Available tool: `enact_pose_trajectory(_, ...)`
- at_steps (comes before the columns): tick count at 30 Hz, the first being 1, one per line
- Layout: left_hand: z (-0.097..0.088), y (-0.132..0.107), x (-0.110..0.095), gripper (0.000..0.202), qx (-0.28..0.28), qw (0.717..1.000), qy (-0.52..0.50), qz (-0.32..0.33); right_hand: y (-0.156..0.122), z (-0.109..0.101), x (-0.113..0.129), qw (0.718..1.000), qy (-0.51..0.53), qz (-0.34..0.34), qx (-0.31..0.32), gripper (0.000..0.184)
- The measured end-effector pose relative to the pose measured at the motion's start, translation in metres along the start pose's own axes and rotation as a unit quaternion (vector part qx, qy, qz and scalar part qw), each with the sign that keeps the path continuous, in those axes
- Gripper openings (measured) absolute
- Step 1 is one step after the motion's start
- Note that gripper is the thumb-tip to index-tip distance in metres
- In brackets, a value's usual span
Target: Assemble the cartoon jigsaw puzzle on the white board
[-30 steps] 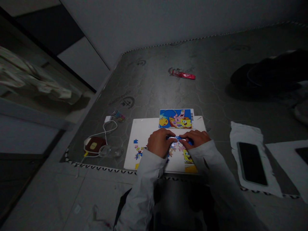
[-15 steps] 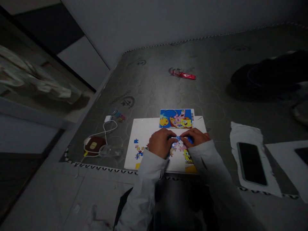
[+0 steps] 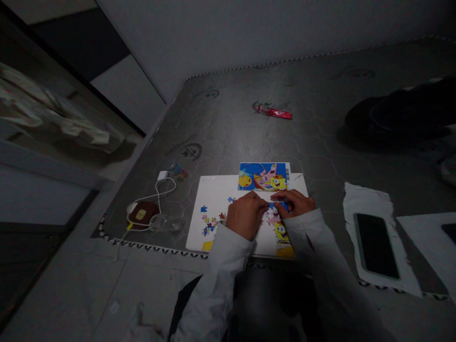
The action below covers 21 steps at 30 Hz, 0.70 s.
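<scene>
Both hands meet over a white board that carries jigsaw puzzle pieces. My left hand is closed, its thumb and fingertips pinched at a small blue jigsaw piece. From the other side my right hand curls its thumb and fingers about the blue pieces at the same spot. Just below lies a joined patch with a yellow cartoon figure, partly covered by my hands. Loose jigsaw pieces are scattered left of my left hand. A blue picture card rests at the board's back edge.
Left of the board are a brown box with a white cable, a clear bottle and a small colourful container. A phone lies on white paper at right. Further back are a red object and a dark bag-like item.
My left fingertips have shifted slightly right along the blue pieces. My right index finger has lifted away from its thumb a little. The whole view has moved slightly.
</scene>
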State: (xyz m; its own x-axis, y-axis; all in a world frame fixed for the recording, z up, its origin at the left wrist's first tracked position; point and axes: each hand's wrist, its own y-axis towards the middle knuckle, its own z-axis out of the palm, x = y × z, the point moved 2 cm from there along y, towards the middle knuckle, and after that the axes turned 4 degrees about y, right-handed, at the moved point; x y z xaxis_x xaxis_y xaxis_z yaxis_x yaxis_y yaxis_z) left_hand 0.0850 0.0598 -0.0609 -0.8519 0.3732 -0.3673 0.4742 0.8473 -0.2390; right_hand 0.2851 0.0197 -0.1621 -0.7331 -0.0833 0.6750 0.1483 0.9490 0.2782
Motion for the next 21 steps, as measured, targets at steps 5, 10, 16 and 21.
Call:
enact_pose_trajectory(5, 0.001, 0.000, 0.000, 0.024, -0.004, 1.000, -0.002, -0.010, 0.002, -0.010, 0.003, 0.997, 0.012, 0.002, -0.071, 0.028)
enact_pose_trajectory(10, -0.004, -0.002, -0.002, 0.025, 0.004, 1.000, 0.010, -0.001, 0.004, -0.009, -0.006, 0.999, -0.011, -0.029, 0.009, 0.023)
enact_pose_trajectory(16, -0.032, -0.022, 0.025, 0.020, -0.107, 0.993, 0.019, -0.042, 0.000, -0.013, -0.005, 0.997, -0.050, -0.051, 0.016, 0.024)
enact_pose_trajectory(21, -0.064, -0.046, 0.050, 0.017, -0.158, 0.982, 0.034, -0.101, -0.002, -0.013, -0.009, 0.993, -0.072, -0.077, 0.058, 0.022)
